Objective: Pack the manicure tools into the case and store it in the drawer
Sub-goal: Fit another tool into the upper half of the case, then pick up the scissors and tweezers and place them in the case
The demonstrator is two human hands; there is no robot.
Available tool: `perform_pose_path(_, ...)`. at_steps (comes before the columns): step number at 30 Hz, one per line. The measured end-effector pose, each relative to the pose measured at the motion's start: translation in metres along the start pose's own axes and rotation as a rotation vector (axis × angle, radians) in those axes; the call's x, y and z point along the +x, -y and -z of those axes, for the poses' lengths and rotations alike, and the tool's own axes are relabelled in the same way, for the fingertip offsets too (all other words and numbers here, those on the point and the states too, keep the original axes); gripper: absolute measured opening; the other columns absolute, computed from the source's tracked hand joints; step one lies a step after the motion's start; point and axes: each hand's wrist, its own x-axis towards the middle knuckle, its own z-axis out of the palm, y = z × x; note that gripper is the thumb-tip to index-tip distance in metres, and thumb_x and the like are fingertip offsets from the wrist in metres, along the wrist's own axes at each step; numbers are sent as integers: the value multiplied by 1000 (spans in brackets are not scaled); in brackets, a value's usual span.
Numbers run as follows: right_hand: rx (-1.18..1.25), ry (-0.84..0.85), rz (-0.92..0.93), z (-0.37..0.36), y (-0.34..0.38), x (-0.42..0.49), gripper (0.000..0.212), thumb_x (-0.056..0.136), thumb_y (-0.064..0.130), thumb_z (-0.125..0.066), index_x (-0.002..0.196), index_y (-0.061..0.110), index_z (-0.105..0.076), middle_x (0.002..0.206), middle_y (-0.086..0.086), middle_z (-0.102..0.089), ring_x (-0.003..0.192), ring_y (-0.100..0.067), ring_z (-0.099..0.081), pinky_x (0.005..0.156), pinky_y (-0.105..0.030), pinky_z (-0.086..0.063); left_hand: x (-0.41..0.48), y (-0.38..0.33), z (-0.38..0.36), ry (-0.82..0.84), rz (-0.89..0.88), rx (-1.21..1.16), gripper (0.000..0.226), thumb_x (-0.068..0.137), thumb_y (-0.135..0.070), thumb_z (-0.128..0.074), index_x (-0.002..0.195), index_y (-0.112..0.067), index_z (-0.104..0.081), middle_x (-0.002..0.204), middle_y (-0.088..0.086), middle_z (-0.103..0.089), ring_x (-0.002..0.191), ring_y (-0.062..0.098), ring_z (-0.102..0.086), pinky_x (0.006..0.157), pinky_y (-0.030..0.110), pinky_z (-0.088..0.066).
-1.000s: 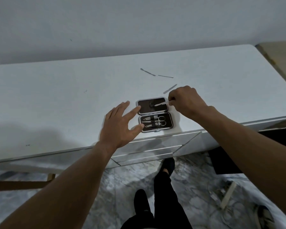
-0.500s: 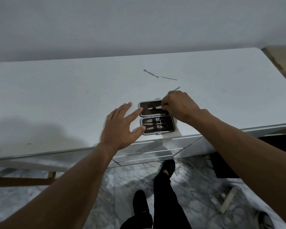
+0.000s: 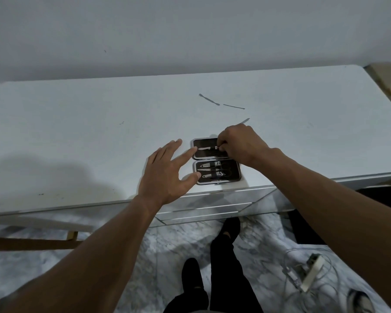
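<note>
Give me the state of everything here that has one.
Case, open, flat on the table
Tool, in the far half, pinched by right hand
Left hand, open, fingertips touching the case's edge
Drawer, shut
Loose tools, three unpacked beyond the case

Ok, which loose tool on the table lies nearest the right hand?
The short tool just behind the right hand; the long tool and thin tool lie farther back.

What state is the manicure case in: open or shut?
Open. The case lies spread flat, both halves facing up; tools sit in the near half, and the right hand pinches a slim tool in the far half.
</note>
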Motion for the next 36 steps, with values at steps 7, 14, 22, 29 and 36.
perform_pose_path(7,16,-16,-8,-4,3,1,16,85,13,-60,94,16,-73,97,-11,-72,89,-31,-64,77,-36,-51,0,0,0,17,2,7,67,85,-64,-40,147,-39,-36,156,2,-33,145,19,-25,116,42,-20)
perform_pose_path(14,33,-3,7,-4,3,1,19,86,14,-61,99,13,-74,99,-11,-72,94,-30,-63,78,-34,-48,0,-2,3,26,12,-1,68,84,-65,-40,147,-38,-37,156,2,-33,145,20,-25,116,41,-20)
perform_pose_path(22,33,-63,-19,16,-3,21,16,89,19,-59,93,11,-72,99,-10,-73,92,-30,-65,81,-37,-53,0,-4,7,37,18,-14,68,83,-64,-41,146,-38,-38,156,2,-34,144,20,-26,116,43,-22)
perform_pose_path(29,-36,-97,-46,28,0,75,17,90,11,-55,97,4,-70,96,-18,-71,85,-36,-66,78,-40,-56,0,-4,6,37,40,-30,68,83,-62,-48,145,-39,-38,156,-1,-34,145,17,-26,115,43,-26)
perform_pose_path(36,-116,-89,-117,29,8,132,19,86,-1,-54,71,6,-45,90,-21,-63,88,-39,-62,64,-33,-38,2,-3,5,56,56,-36,71,81,-63,-52,146,-40,-36,157,-3,-31,146,15,-22,116,41,-25)
